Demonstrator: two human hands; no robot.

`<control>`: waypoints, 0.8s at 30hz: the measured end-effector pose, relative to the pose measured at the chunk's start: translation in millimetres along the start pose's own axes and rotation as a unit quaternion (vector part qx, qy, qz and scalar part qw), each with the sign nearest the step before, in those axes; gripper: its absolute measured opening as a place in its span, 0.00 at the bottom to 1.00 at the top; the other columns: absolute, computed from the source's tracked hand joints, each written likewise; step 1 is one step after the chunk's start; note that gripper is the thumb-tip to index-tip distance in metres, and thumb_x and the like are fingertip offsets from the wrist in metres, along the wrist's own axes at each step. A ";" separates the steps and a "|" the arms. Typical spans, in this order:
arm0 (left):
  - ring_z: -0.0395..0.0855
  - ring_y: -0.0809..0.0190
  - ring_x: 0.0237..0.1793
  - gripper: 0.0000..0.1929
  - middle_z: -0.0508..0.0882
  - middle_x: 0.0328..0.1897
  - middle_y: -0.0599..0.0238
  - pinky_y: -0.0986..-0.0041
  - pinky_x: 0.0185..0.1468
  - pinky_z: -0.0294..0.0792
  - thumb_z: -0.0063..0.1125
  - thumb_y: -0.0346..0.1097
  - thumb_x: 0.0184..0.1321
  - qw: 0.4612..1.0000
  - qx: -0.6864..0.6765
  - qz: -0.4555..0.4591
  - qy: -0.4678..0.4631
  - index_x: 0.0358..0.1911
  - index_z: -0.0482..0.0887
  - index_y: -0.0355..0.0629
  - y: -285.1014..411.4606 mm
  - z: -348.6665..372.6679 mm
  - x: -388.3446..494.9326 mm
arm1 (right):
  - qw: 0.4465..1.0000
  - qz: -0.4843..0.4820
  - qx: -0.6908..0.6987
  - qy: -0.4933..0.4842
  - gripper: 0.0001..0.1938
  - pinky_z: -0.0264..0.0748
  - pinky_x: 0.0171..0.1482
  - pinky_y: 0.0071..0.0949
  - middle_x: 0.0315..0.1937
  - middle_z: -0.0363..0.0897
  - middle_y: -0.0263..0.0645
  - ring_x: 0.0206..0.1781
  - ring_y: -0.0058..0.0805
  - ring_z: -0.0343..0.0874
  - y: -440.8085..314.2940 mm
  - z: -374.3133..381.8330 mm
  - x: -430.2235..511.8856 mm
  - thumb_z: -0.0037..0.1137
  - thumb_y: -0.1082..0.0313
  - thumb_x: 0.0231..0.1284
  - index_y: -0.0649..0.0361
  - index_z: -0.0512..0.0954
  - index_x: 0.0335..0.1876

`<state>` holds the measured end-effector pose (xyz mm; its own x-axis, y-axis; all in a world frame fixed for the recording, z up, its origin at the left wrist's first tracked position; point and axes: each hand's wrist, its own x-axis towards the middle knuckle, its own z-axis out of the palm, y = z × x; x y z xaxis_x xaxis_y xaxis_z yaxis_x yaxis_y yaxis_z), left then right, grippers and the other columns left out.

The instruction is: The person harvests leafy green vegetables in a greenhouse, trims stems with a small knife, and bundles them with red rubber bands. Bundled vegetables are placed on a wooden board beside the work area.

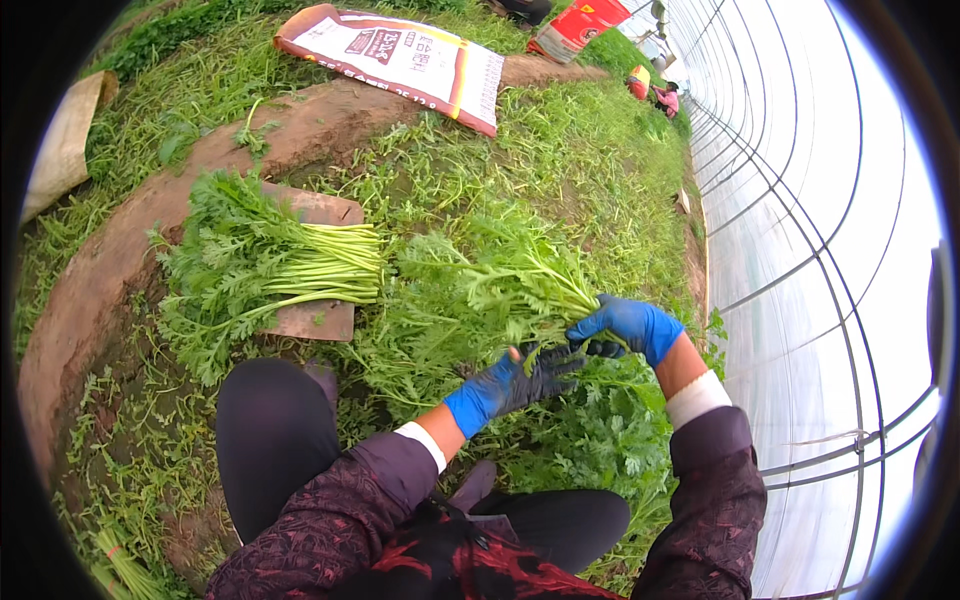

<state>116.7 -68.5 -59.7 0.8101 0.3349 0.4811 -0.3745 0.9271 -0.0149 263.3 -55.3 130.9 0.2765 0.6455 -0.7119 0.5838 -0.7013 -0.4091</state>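
My right hand, in a blue glove with dark fingers, grips a bunch of leafy greens by the stem ends, leaves pointing left. Just below the bunch is my left hand, gloved alike, with its fingers spread and a bare thumb tip showing. It holds nothing that I can see; whether it touches the leaves I cannot tell. To the left, a pile of cut greens lies across a flat reddish board, its pale stems lined up toward the right. Uncut leafy plants grow under and beside my hands.
A printed fertilizer sack lies flat on the dirt ridge. Beyond it stands a red bag. Far off, a person in pink crouches. The plastic greenhouse wall curves along the right. Tied bundles lie at lower left.
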 end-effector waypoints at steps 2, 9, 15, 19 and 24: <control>0.62 0.50 0.71 0.58 0.62 0.73 0.54 0.56 0.72 0.58 0.67 0.68 0.38 0.994 0.028 0.076 0.077 0.71 0.54 0.46 17.7 2.1 -3.3 | 0.983 -0.091 -0.090 0.127 0.17 0.78 0.32 0.29 0.26 0.81 0.38 0.25 0.29 0.79 6.2 17.9 -4.8 0.68 0.57 0.50 0.59 0.80 0.41; 0.80 0.57 0.49 0.28 0.82 0.50 0.59 0.65 0.58 0.72 0.69 0.47 0.51 0.981 0.084 0.136 0.106 0.54 0.77 0.42 48.9 -12.0 -20.8 | 0.836 -0.103 -0.463 0.274 0.15 0.79 0.33 0.40 0.27 0.81 0.44 0.31 0.43 0.83 33.2 95.5 -13.7 0.58 0.64 0.50 0.62 0.75 0.43; 0.83 0.59 0.45 0.21 0.84 0.48 0.63 0.66 0.53 0.75 0.64 0.43 0.57 0.913 0.220 0.206 0.275 0.51 0.80 0.41 51.5 0.8 -18.5 | 0.853 -0.125 -0.405 0.304 0.16 0.79 0.34 0.41 0.27 0.81 0.45 0.32 0.45 0.83 55.7 118.4 -19.8 0.58 0.62 0.50 0.63 0.75 0.43; 0.83 0.61 0.48 0.19 0.84 0.50 0.64 0.63 0.52 0.76 0.61 0.39 0.58 0.912 0.175 0.082 0.362 0.53 0.81 0.44 68.5 29.0 -11.4 | 0.924 -0.124 -0.273 0.236 0.21 0.77 0.39 0.44 0.33 0.82 0.51 0.36 0.49 0.82 61.1 119.6 -17.6 0.61 0.53 0.52 0.63 0.77 0.45; 0.82 0.61 0.50 0.16 0.85 0.49 0.65 0.62 0.53 0.76 0.51 0.34 0.63 0.869 0.226 0.061 0.436 0.53 0.81 0.43 76.2 36.3 -8.3 | 0.985 -0.145 0.035 0.082 0.26 0.76 0.45 0.34 0.38 0.83 0.48 0.40 0.37 0.82 73.5 122.6 -2.2 0.68 0.57 0.51 0.65 0.76 0.53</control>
<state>65.0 -6.7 -33.0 0.7121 0.6086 -0.3499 -0.4610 0.7813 0.4208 212.0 -145.4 32.5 0.2283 0.8585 -0.4592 0.6040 -0.4948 -0.6248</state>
